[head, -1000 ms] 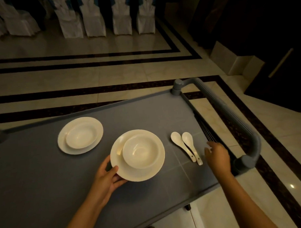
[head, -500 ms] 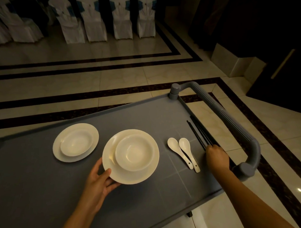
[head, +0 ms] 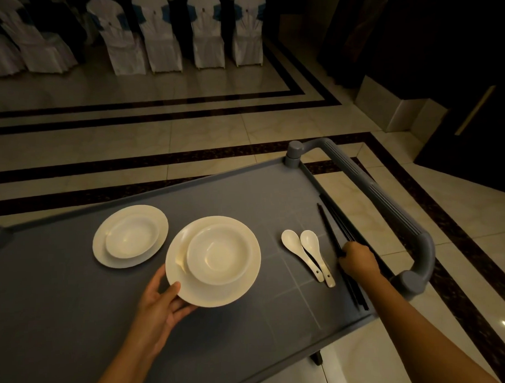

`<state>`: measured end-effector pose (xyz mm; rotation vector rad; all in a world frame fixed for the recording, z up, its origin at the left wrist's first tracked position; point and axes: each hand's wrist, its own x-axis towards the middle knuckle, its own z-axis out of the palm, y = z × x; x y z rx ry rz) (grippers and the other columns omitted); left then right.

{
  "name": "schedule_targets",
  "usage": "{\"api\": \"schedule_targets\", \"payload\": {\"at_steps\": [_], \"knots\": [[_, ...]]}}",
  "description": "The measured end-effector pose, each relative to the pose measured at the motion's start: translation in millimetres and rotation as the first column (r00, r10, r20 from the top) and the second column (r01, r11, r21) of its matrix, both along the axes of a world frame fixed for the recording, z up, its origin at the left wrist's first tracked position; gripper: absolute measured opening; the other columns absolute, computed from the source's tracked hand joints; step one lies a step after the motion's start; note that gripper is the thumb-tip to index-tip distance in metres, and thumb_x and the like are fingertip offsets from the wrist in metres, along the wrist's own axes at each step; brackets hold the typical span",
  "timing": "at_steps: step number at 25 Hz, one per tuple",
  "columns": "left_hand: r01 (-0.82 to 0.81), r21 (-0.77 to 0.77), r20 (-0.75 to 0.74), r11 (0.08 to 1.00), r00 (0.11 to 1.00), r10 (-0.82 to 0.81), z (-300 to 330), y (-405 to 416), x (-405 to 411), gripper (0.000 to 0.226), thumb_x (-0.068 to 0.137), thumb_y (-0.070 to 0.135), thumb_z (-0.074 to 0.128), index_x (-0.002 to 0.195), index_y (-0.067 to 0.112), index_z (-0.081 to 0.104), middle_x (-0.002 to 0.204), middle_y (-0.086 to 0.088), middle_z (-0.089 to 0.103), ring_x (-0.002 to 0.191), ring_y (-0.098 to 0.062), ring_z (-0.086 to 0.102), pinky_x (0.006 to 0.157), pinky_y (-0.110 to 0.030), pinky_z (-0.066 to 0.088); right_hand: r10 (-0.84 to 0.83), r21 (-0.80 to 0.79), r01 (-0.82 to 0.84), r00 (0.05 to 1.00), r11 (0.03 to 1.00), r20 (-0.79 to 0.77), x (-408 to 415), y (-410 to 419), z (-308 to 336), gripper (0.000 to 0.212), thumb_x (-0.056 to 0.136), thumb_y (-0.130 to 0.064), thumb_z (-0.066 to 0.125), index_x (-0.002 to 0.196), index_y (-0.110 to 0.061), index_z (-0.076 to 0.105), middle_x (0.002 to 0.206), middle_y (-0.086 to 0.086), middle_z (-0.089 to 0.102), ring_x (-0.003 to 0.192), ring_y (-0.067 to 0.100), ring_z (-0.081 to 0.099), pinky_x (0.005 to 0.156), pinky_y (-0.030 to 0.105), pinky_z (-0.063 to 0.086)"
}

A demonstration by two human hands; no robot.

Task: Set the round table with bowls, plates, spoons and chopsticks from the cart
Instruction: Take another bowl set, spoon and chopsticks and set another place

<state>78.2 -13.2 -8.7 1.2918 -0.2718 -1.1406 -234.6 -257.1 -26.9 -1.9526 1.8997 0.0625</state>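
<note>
A grey cart carries two white sets, each a bowl on a plate. My left hand grips the near rim of the closer plate, thumb on top; its bowl sits in the middle. The second plate with its bowl lies further left. Two white spoons lie side by side to the right. My right hand curls round black chopsticks lying along the cart's right edge; their near ends stick out behind the hand.
The cart's grey push handle arches just right of my right hand. Beyond the cart lies polished tile floor with dark stripes. White-covered chairs line the far side. The round table is out of view.
My right hand has closed onto the chopsticks at the cart's right edge. The near plate with its bowl has shifted slightly in my left hand.
</note>
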Motion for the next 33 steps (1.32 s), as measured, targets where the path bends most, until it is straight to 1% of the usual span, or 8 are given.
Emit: {"api": "schedule_targets", "payload": {"at_steps": [4,11,16,18,22,25,28,33], "knots": [[-0.002,-0.007,0.007,1.0,1.0,0.002,-0.2,4.9,0.5,0.046,0.091,0.005,0.049,0.124,0.035,0.05,0.116,0.003,0.064,0.096,-0.022,0.067,0.064,-0.037,0.06,0.004,0.03,-0.01,0.985,0.999,0.17,4.6,0.5,1.2,0.019,0.083,-0.012,0.062,0.092,0.004,0.065,0.088,0.018,0.068,0.084,0.029,0.064,0.076,0.038,0.053],[-0.028,0.008,0.007,1.0,1.0,0.028,-2.1,11.5,4.3,0.043,0.09,0.005,0.05,0.117,0.039,0.054,0.118,0.004,0.063,0.099,-0.024,0.066,0.064,-0.039,0.06,-0.005,0.101,-0.019,0.973,0.995,0.229,19.1,10.3,-3.2,0.016,0.084,-0.02,0.066,0.086,-0.004,0.065,0.076,0.008,0.061,0.073,0.019,0.06,0.073,0.032,0.052],[-0.066,0.007,-0.003,0.998,0.998,0.066,-4.4,14.3,7.8,0.045,0.092,0.005,0.048,0.123,0.037,0.052,0.123,-0.002,0.061,0.101,-0.027,0.065,0.065,-0.038,0.061,-0.066,0.175,0.017,0.959,0.984,0.277,22.3,16.2,-11.1,0.025,0.082,-0.021,0.069,0.061,-0.012,0.059,0.058,0.002,0.055,0.055,0.013,0.053,0.055,0.022,0.044],[-0.074,0.004,0.006,0.997,0.997,0.074,-2.5,15.9,8.6,0.044,0.092,0.005,0.047,0.121,0.038,0.052,0.122,-0.001,0.062,0.099,-0.025,0.066,0.066,-0.038,0.06,-0.14,0.223,0.068,0.936,0.972,0.324,25.0,18.6,-16.7,0.024,0.081,-0.02,0.07,0.06,-0.014,0.059,0.059,0.002,0.057,0.057,0.014,0.055,0.059,0.026,0.048],[-0.091,-0.015,0.033,0.996,0.995,0.092,4.9,20.6,9.2,0.044,0.092,0.007,0.049,0.121,0.04,0.053,0.121,0.002,0.063,0.1,-0.022,0.067,0.068,-0.037,0.059,-0.212,0.222,0.133,0.9,0.966,0.381,25.8,19.7,-17.9,0.024,0.077,-0.018,0.074,0.058,-0.014,0.059,0.062,0.006,0.06,0.066,0.023,0.06,0.075,0.042,0.055],[-0.135,-0.023,0.044,0.991,0.99,0.136,12.7,25.4,10.7,0.043,0.092,0.007,0.049,0.117,0.042,0.053,0.119,0.003,0.064,0.098,-0.02,0.068,0.067,-0.036,0.059,-0.221,0.228,0.132,0.877,0.965,0.427,33.2,15.3,-4.6,0.024,0.076,-0.018,0.075,0.059,-0.011,0.061,0.065,0.01,0.063,0.065,0.024,0.06,0.069,0.041,0.054],[-0.213,-0.034,0.035,0.976,0.976,0.214,20.7,34.8,13.3,0.043,0.091,0.008,0.05,0.122,0.037,0.053,0.12,0.001,0.063,0.101,-0.022,0.066,0.07,-0.038,0.057,-0.227,0.292,0.067,0.798,0.954,0.559,57.6,10.1,24.4,0.018,0.076,-0.017,0.075,0.065,-0.008,0.064,0.065,0.007,0.062,0.06,0.017,0.058,0.052,0.026,0.046],[-0.359,-0.072,0.028,0.931,0.932,0.362,38.9,72.9,23.0,0.047,0.091,0.006,0.049,0.132,0.029,0.047,0.12,-0.001,0.062,0.103,-0.024,0.063,0.072,-0.039,0.056,-0.029,0.25,-0.223,0.688,0.942,0.725,133.4,34.5,75.8,0.028,0.078,-0.012,0.073,0.056,-0.009,0.057,0.06,0.01,0.055,0.054,0.018,0.047,0.054,0.026,0.038]]}}
